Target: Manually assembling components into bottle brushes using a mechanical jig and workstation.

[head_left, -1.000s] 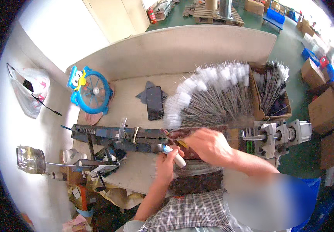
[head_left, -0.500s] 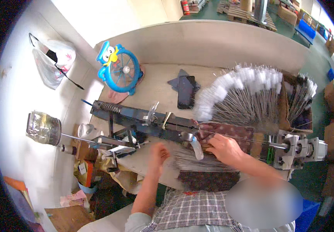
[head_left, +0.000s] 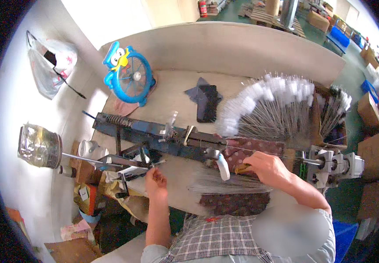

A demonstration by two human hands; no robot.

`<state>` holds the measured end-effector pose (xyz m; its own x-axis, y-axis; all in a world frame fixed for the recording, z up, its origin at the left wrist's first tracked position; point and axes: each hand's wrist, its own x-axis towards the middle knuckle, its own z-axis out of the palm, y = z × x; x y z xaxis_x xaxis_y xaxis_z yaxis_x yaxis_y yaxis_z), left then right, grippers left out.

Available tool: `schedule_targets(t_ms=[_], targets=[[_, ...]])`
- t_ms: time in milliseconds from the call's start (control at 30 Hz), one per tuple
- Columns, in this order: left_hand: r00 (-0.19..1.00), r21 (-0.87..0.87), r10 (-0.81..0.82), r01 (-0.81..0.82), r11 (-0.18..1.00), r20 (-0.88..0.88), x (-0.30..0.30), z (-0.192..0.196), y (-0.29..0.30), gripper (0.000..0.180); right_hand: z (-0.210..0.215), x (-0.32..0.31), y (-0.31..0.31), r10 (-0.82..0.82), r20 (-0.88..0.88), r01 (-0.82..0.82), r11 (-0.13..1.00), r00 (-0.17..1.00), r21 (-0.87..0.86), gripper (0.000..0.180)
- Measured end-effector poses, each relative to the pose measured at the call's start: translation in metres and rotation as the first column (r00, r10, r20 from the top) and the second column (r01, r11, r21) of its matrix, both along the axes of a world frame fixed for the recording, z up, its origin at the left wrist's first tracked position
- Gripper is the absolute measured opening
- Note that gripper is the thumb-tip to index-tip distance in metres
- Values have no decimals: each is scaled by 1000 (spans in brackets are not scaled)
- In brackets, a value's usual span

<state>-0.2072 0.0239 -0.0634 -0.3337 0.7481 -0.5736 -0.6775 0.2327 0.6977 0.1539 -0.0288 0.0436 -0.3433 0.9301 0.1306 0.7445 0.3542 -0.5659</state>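
My left hand (head_left: pixel 156 181) is closed in a pinch at the tip of a small dark metal arm (head_left: pixel 128 166) on the left; whatever is in the fingertips is too small to name. My right hand (head_left: pixel 265 168) is closed around a small yellowish-brown piece (head_left: pixel 242 168), its kind unclear. Beside it, a lever with a white wrapped handle (head_left: pixel 223 168) points down from a long black machine bar (head_left: pixel 154 139). Below my right hand lies a bundle of thin metal wires (head_left: pixel 229 183), partly over a dark red spotted cloth (head_left: pixel 235 204).
White-tipped wire brushes (head_left: pixel 268 96) fan out at the back right, beside a cardboard box (head_left: pixel 332 136) with more brushes. A motorised chuck (head_left: pixel 330 164) stands at the right. Behind the bar are a phone (head_left: pixel 207 103) and a blue toy-shaped fan (head_left: pixel 132 75). A clear jar (head_left: pixel 40 145) sits far left.
My left hand has moved left and up to the tip of the small metal arm. The right hand stays near the white handle, and its yellowish-brown piece now shows more plainly. The view has shifted slightly.
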Motion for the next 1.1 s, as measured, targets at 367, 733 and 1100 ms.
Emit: schedule_targets(t_ms=[367, 733, 1100], targets=[[718, 326, -659, 693, 644, -224, 230, 61, -35, 13, 10, 41, 1, -238, -280, 265, 962, 930, 65, 16], [874, 266, -420, 477, 838, -245, 231, 55, -29, 12, 17, 44, 6, -127, -189, 163, 969, 974, 184, 16], [785, 247, -599, 618, 746, -155, 208, 68, -28, 26, 12, -3, 39, -147, -132, 167, 974, 980, 155, 18]])
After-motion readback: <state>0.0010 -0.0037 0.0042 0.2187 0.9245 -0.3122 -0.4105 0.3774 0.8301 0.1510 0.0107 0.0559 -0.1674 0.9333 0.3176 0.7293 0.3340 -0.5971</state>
